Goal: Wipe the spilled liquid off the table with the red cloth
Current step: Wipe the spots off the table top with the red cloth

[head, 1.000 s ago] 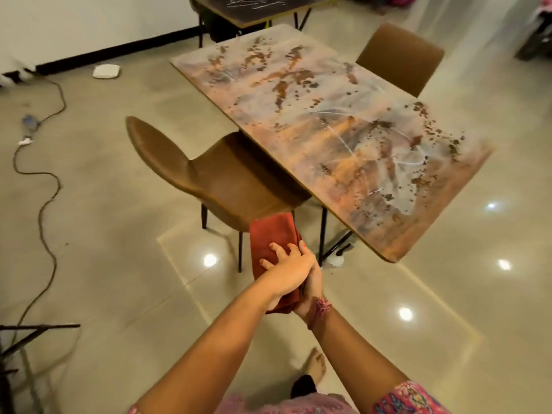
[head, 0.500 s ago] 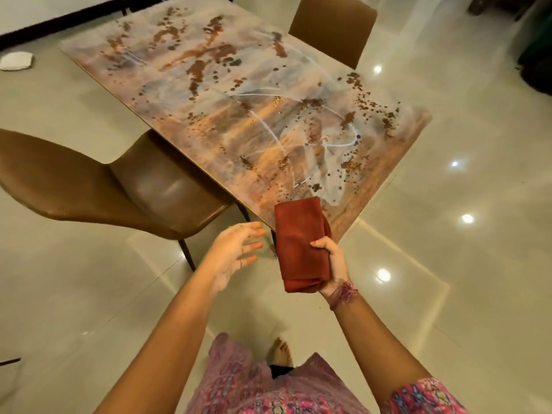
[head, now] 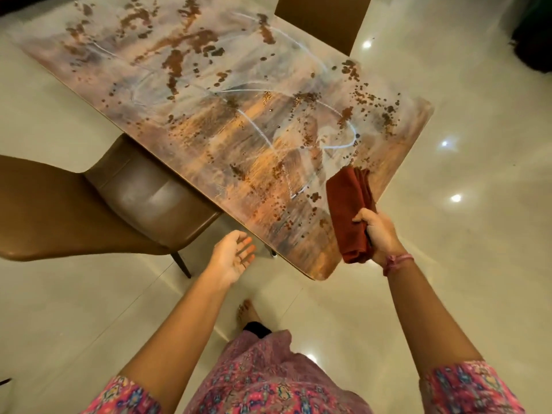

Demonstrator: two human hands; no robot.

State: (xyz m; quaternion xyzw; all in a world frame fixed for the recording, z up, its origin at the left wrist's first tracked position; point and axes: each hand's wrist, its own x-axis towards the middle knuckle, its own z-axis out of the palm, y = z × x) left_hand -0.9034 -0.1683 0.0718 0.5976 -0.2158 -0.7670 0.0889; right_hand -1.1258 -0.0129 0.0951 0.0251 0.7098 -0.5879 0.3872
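The right hand [head: 378, 231] grips the folded red cloth [head: 349, 210], pointing lengthwise over the tabletop [head: 209, 115] corner; the left hand [head: 231, 255] hangs open.

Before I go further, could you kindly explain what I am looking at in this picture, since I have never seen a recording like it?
No machine here: a person wears a wide-angle camera on the head, looking forward and down, so you see their own two arms. The right hand grips a folded red cloth over the near corner of the table. The left hand is open and holds nothing, just short of the table edge. The tabletop has a busy rust-and-grey pattern, so I cannot tell the spilled liquid from the pattern. Brown chairs stand at the table, one on the left and one at the far side, on a glossy tiled floor. Wiping has not begun.
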